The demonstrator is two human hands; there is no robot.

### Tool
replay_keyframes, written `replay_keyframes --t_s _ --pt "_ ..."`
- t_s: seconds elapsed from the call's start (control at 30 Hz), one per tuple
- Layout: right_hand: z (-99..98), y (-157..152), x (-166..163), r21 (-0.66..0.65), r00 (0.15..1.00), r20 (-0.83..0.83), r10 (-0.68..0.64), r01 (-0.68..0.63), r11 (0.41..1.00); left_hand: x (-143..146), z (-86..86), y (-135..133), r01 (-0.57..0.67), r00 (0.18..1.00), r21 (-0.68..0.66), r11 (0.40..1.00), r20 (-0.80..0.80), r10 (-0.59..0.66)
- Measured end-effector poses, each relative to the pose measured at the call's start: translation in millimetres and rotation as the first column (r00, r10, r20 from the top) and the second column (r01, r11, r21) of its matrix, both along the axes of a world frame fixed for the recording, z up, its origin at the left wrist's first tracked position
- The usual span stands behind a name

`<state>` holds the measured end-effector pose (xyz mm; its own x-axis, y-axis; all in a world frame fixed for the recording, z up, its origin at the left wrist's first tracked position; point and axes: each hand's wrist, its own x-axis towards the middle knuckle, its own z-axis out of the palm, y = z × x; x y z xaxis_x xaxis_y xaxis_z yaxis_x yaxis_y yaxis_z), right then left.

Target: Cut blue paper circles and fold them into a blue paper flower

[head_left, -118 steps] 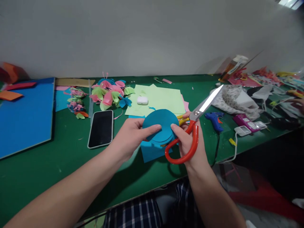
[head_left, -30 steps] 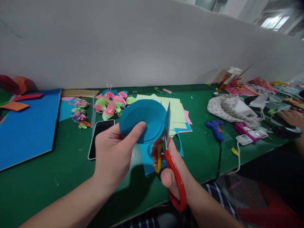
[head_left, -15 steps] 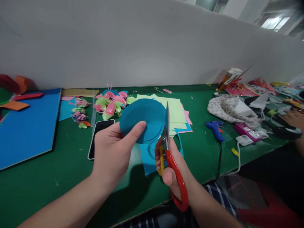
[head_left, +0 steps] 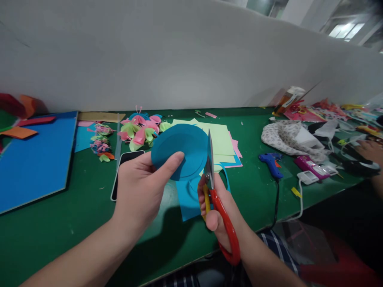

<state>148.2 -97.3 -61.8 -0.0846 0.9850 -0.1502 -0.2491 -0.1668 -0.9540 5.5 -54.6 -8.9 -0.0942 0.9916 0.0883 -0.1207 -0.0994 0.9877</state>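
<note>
Two grips, left hand pinching disc, right hand clasping scissors, phone seemingly half-hidden

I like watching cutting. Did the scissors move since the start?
Yes. The scissors swung left, away from the blue glue gun; their blades now stand upright at the paper circle's right edge.

A green worktop carries a large blue board at the left, with pink and green paper flowers beside a dark phone. Light-green sheets lie near the middle. Further right sit a blue glue gun, a patterned cloth and a pink device.
</note>
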Motion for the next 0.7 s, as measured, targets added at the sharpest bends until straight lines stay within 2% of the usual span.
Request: replay_keyframes --t_s 0.23,0.4,0.53,0.7 --pt "3.7 -1.5 0.5 -0.108 0.999 -0.045 -0.026 0.021 0.994 -1.5 0.3 3.7 -0.003 1.0 0.027 1.0 -0.025 0.004" --pt "7.8 -0.9 3.0 -0.131 0.999 -0.045 -0.008 0.002 0.991 -3.7 -0.9 6.0 -0.003 0.999 0.045 0.999 -0.054 0.005" --pt "10.9 -1.1 4.2 -0.114 1.0 -0.009 -0.005 0.004 0.993 -4.8 -0.6 7.2 0.017 0.999 0.035 0.999 -0.034 -0.016" --pt "17.4 -5.3 6.2 -0.044 0.993 0.114 -0.024 0.029 0.999 -7.6 0.9 9.5 0.034 0.999 0.037 0.999 -0.026 -0.033"
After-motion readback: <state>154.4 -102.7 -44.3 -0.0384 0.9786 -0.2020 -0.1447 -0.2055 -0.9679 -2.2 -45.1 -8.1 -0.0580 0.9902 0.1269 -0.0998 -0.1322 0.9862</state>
